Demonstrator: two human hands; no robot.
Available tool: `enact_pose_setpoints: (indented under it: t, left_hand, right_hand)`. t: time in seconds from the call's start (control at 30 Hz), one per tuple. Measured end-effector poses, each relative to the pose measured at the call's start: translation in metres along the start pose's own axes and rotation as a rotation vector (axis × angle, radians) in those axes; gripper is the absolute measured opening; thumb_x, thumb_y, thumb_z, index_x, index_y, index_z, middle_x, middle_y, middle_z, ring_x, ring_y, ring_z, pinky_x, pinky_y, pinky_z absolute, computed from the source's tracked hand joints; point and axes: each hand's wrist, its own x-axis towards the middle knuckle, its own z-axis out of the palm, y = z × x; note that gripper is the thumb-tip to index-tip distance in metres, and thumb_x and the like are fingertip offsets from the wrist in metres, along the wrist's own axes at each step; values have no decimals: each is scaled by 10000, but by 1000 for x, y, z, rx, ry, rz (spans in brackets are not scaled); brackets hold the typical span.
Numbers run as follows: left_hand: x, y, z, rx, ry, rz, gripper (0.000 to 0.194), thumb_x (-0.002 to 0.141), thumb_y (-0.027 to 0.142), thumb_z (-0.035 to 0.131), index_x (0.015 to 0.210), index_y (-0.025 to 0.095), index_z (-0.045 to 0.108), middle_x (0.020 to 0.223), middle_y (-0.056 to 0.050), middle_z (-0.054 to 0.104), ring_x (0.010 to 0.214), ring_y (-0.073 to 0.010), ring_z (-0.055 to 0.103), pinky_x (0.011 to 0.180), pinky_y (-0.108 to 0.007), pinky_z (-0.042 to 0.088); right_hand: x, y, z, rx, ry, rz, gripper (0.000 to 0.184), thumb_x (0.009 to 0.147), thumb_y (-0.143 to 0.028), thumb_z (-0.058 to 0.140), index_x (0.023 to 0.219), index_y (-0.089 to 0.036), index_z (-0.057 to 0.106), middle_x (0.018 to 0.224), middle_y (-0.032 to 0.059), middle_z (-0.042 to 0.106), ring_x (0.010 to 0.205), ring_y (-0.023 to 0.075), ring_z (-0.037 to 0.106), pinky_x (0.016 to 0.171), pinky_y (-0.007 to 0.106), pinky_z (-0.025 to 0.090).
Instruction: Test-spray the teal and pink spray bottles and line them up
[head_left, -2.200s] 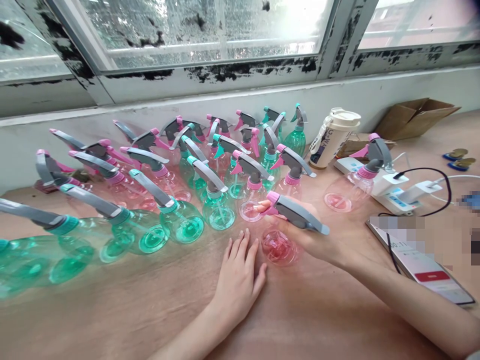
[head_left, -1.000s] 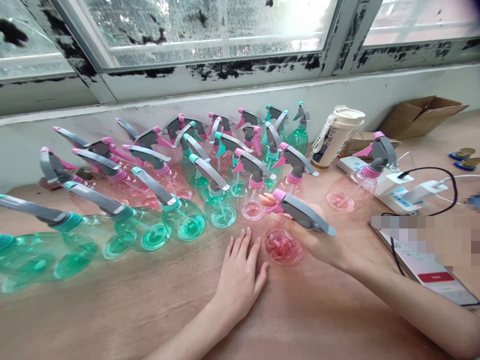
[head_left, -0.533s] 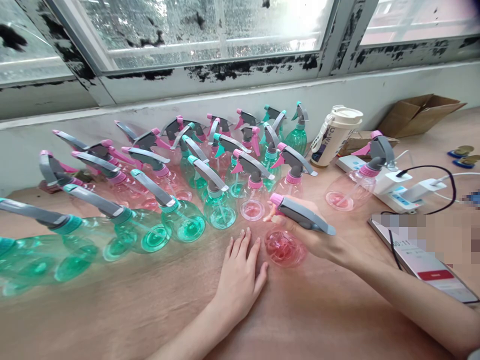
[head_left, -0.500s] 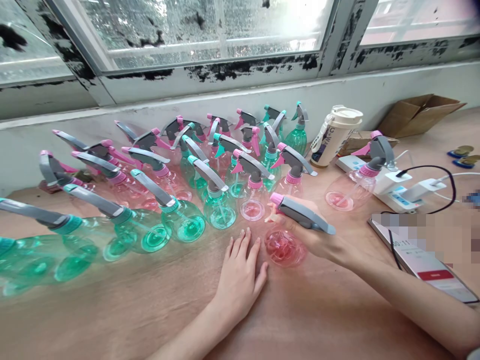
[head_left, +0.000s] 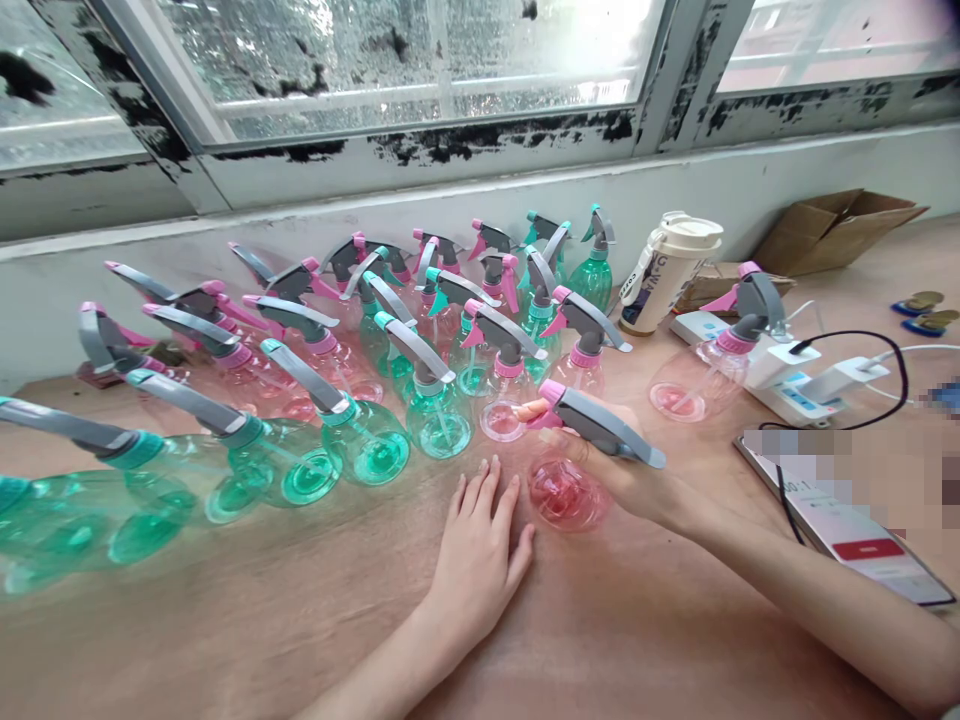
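Note:
My right hand (head_left: 592, 455) is wrapped around the neck of a pink spray bottle (head_left: 568, 495) with a grey and pink trigger head. One finger stretches out to the left past the pink trigger. The bottle's clear pink body rests on the table below the hand. Flat on the wooden table lies my left hand (head_left: 484, 540), fingers stretched and holding nothing, just left of that bottle. Beyond the hands stand another pink spray bottle (head_left: 504, 418) and a green spray bottle (head_left: 440, 420).
Several more green and pink spray bottles crowd the left side and the wall. Toward the right are a lone pink spray bottle (head_left: 694, 380), a lidded paper cup (head_left: 670, 275), a power strip (head_left: 795, 390) with cables, a phone (head_left: 847, 520) and a cardboard box (head_left: 832, 232).
A finger of my right hand has stretched out further left in front of the trigger. The held bottle's head has shifted very slightly, while my left hand stays in place.

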Motion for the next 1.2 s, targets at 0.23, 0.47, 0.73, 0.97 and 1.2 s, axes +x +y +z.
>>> enact_pose_setpoints:
  t: [0.23, 0.47, 0.73, 0.97, 1.2]
  left_hand:
    - [0, 1, -1, -3, -6, -3, 439, 922, 285, 547, 1321, 103, 522, 1441, -241, 473, 1333, -350, 464, 1071, -569, 402]
    - [-1, 0, -1, -10, -8, -6, 435, 920, 282, 543, 1319, 109, 519, 1442, -236, 471, 1338, -344, 456, 1077, -565, 393]
    - [-1, 0, 0, -22, 0, -16, 421, 918, 292, 547, 1305, 126, 527, 1437, -214, 484, 1330, -339, 464, 1077, -557, 397]
    - [-1, 0, -1, -16, -4, -9, 426, 927, 303, 538, 1315, 129, 519, 1451, -215, 470, 1335, -331, 462, 1077, -554, 396]
    - [-2, 0, -1, -21, 4, -15, 422, 929, 302, 533, 1316, 134, 525, 1446, -206, 479, 1339, -328, 457, 1083, -545, 394]
  right_hand:
    - [-1, -1, 1, -14, 2, 53, 191, 902, -181, 576, 1039, -236, 696, 1012, 42, 717, 930, 204, 682, 874, 362, 548]
    - [-3, 0, 2, -45, 10, 71, 154, 908, -215, 566, 1012, -232, 678, 922, 35, 705, 869, 199, 678, 846, 354, 552]
    - [5, -5, 1, -122, 13, 25, 150, 877, -302, 614, 759, -220, 571, 656, -26, 540, 603, 137, 540, 591, 264, 470]
    - [2, -4, 0, -160, 53, 81, 325, 891, -362, 601, 649, -223, 436, 638, -34, 446, 567, 123, 440, 552, 260, 417]
    - [5, -4, -1, -118, -5, 3, 212, 887, -247, 597, 693, -216, 517, 654, -24, 515, 589, 129, 513, 569, 258, 449]
